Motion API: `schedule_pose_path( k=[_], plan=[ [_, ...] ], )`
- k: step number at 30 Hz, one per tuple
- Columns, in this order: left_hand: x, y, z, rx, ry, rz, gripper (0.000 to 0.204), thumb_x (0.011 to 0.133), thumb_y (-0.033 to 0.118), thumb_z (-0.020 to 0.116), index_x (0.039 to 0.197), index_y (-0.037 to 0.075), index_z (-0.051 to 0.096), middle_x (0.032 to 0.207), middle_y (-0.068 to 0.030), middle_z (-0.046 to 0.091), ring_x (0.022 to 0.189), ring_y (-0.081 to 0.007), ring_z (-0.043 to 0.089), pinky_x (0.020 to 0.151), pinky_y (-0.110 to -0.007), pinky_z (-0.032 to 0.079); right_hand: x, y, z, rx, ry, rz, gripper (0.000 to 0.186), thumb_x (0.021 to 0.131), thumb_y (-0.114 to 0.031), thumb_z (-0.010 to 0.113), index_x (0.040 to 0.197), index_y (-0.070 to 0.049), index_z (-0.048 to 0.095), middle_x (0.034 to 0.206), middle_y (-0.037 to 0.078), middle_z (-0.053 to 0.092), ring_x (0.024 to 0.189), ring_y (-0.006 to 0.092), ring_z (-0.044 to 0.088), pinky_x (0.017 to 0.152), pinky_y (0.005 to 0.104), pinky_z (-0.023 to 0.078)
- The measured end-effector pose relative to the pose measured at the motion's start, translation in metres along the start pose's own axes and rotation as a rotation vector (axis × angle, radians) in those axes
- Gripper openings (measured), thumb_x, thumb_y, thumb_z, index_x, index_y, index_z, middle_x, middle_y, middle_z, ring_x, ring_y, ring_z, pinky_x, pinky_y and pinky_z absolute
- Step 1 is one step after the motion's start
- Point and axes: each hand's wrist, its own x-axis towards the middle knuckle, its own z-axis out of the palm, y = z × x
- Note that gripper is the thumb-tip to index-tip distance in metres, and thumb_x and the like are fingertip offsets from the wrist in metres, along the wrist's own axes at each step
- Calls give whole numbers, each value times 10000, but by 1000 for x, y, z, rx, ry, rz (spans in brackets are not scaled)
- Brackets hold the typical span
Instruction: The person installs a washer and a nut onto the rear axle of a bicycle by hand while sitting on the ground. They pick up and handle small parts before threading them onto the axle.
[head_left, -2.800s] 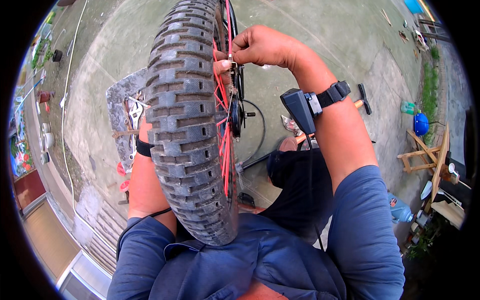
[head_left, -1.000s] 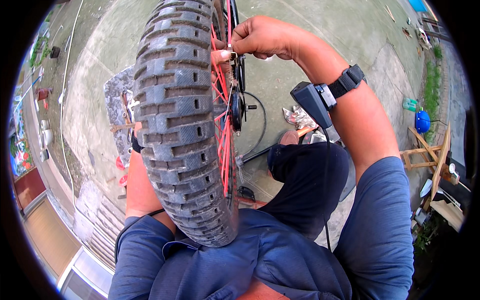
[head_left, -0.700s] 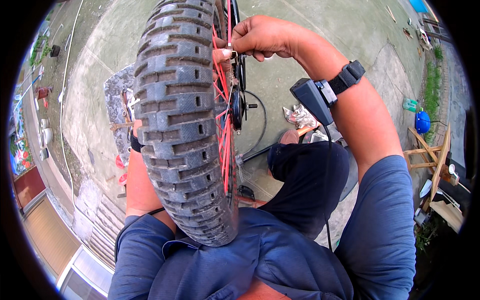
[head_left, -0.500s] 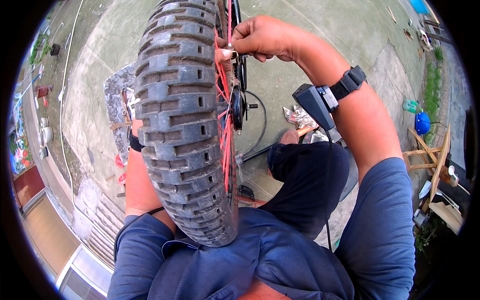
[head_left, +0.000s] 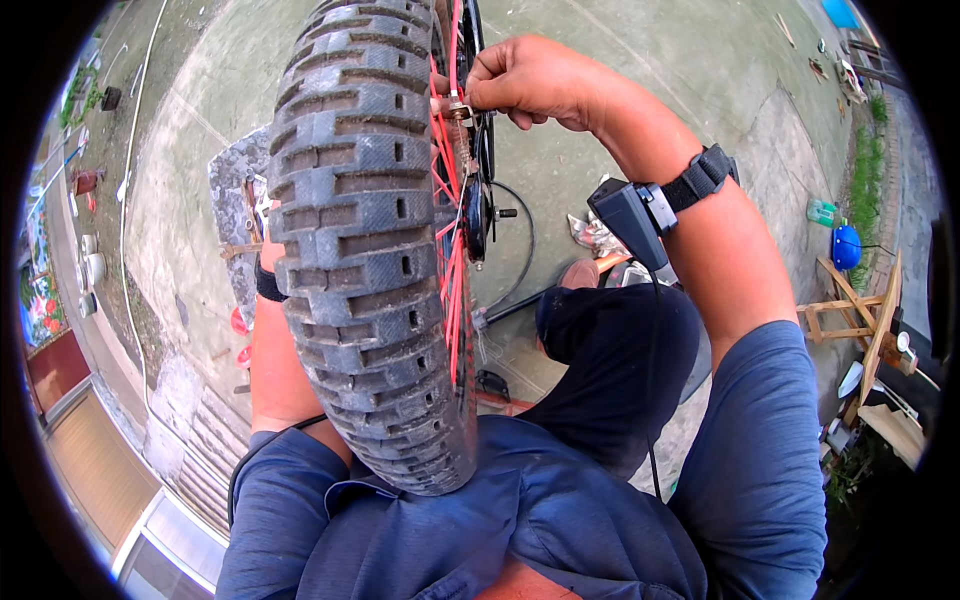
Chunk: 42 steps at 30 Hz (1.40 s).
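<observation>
A bicycle wheel with a thick, knobby black tyre (head_left: pixel 355 220) stands upright in front of me, its lower end against my shirt. Red spokes (head_left: pixel 452 310) and a dark hub with an axle end (head_left: pixel 506 213) show on its right side. My right hand (head_left: pixel 535 82) is closed, thumb and fingers pinched beside a small metal fitting (head_left: pixel 460 108) at the end of a red strand (head_left: pixel 456 50). What lies inside that pinch is hidden. My left arm goes behind the tyre; only a bit of my left hand (head_left: pixel 437 105) shows between the spokes near the fitting.
A thin black cable (head_left: pixel 528 250) curves beside the hub. On the left, tools lie on a grey board (head_left: pixel 228 190). Crumpled cloth (head_left: pixel 597 235) lies beyond my knee. At the right are a blue ball-shaped object (head_left: pixel 846 247) and a wooden frame (head_left: pixel 850 310).
My right hand has shifted slightly down and stays pinched near the fitting. The left fingertip seen beside the fitting has drawn back, so more of the metal shows.
</observation>
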Motion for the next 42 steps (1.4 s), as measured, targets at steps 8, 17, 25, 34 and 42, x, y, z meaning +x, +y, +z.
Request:
schedule_pose_path(
  k=[8,17,25,34,42],
  plan=[
    [6,-4,-2,-19,7,27,408,892,111,680,1254,-31,554,1079,-123,690,901,-153,687,693,-224,564,2,15,8,144,77,-26,182,845,-195,745,754,-92,626,667,-56,551,492,31,379,429,215,267],
    [12,-11,-6,-110,-8,99,427,893,101,673,1274,-36,538,1106,-133,689,919,-158,690,702,-223,572,-6,6,8,-234,251,-167,149,869,-200,700,876,-52,718,724,1,651,563,81,540,496,258,430],
    [16,-17,-5,-14,111,73,443,894,94,667,1296,-31,529,1140,-131,691,956,-155,683,690,-206,561,-5,11,10,-528,393,-536,168,811,-219,669,867,-74,733,762,146,691,711,343,657,675,408,535],
    [-1,-5,-3,18,64,158,406,908,125,668,1269,-27,563,1113,-106,696,957,-144,667,730,-242,543,-17,3,10,-150,263,-307,131,940,-159,646,948,-33,684,764,-18,644,657,69,600,551,240,469],
    [-11,2,-5,-5,78,208,338,921,114,650,1221,-35,605,1068,-101,704,939,-141,662,779,-266,543,-51,-5,2,117,352,-250,139,904,-156,692,973,-36,677,864,22,699,668,88,654,537,212,449]
  ],
)
